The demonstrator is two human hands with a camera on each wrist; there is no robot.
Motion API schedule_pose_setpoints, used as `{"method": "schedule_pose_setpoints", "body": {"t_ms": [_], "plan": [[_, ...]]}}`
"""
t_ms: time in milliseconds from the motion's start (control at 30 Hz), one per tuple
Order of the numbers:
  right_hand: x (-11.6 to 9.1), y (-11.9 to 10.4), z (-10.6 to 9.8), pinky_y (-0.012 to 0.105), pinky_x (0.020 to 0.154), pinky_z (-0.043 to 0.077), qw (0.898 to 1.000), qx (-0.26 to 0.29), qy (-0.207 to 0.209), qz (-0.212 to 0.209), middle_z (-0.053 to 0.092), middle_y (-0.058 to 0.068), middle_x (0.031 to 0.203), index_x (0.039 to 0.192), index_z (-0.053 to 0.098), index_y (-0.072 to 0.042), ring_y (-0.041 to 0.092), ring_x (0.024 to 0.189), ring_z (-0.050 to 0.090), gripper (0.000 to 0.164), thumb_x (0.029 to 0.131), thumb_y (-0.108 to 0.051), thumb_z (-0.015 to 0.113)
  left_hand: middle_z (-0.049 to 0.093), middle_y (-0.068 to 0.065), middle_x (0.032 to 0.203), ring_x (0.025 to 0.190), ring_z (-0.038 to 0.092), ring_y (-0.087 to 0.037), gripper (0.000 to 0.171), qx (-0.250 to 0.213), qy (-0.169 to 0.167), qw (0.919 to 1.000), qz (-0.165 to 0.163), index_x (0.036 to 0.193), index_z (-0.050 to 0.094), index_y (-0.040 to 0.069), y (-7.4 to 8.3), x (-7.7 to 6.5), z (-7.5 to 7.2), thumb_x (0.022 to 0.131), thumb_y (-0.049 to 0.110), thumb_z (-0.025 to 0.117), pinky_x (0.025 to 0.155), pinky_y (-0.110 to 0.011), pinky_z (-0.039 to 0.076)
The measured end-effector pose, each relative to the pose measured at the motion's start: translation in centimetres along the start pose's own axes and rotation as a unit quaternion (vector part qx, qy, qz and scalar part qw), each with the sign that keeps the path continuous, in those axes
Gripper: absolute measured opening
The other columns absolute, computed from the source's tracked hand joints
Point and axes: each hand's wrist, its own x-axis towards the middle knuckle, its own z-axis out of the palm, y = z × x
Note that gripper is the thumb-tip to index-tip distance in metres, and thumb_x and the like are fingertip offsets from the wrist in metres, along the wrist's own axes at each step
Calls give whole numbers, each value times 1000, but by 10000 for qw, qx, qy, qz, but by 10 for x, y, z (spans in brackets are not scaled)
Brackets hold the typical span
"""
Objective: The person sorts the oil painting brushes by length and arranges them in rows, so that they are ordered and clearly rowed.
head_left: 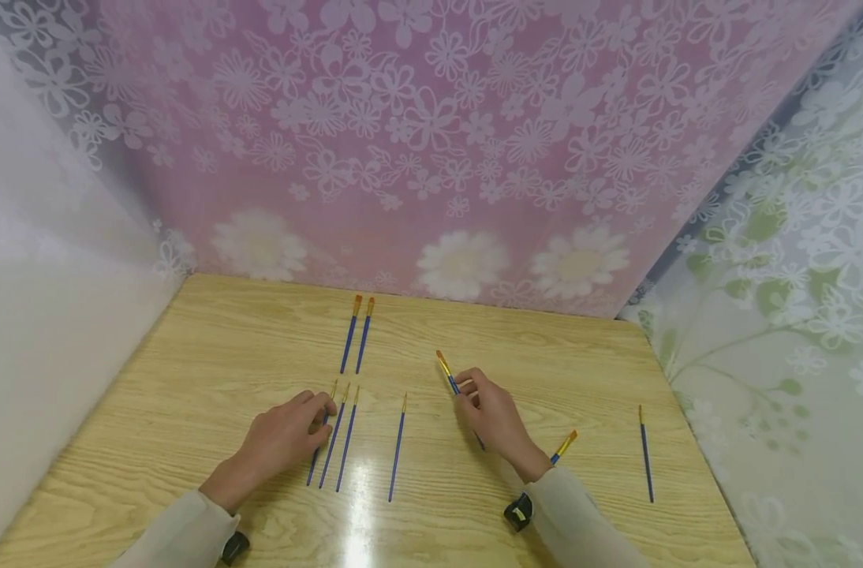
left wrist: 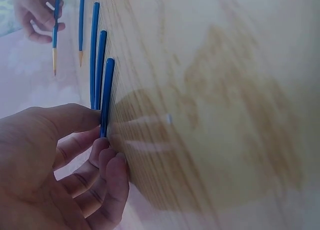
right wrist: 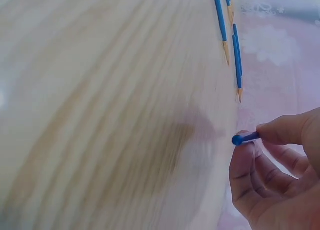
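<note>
My right hand (head_left: 497, 416) pinches a blue-handled paintbrush (head_left: 443, 364) between thumb and fingers, its orange tip pointing to the far left. In the right wrist view the round handle end (right wrist: 237, 139) of that brush pokes out from the fingers. On the left, my left hand (head_left: 284, 432) has its thumb and fingers around a thin paintbrush (left wrist: 107, 84), the leftmost of a row of three. Beside it lie the other two thin brushes, the middle one (head_left: 334, 447) and the right one (head_left: 348, 442). A separate thin paintbrush (head_left: 398, 450) lies between the hands.
Two wider paintbrushes (head_left: 349, 339) lie side by side at the back of the wooden table (head_left: 261, 331). Another brush (head_left: 565, 446) is partly hidden under my right forearm. One thin brush (head_left: 646, 457) lies near the right edge. Flowered curtains (head_left: 431, 158) surround the table.
</note>
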Motion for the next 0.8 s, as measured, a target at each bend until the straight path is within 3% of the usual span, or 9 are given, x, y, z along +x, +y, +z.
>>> {"method": "schedule_pose_setpoints", "body": {"t_ms": [267,500,800], "plan": [[20,-2,13,41,80,62,9988,413,-254,-105,77,11,118,126,72,-11,24,97,73,18,109,-8,64,69,5,105,86,63,-10,18,30,-33,10000,-50,117,71,22,0,1,1,100,19,76,61,-30,48],[37,-7,26,28,69,56,9953,857,-453,61,74,7,117,124,75,-11,18,92,72,17,109,-11,66,68,6,105,86,63,-10,18,25,-70,9999,-83,117,71,23,-1,1,3,100,20,76,62,-31,48],[56,-19,34,28,65,52,9893,1233,-723,294,69,13,125,131,68,-7,16,83,68,26,106,-6,65,68,5,104,83,61,-9,17,-8,-39,10000,-77,117,71,23,-1,0,1,101,20,76,59,-28,45]]}}
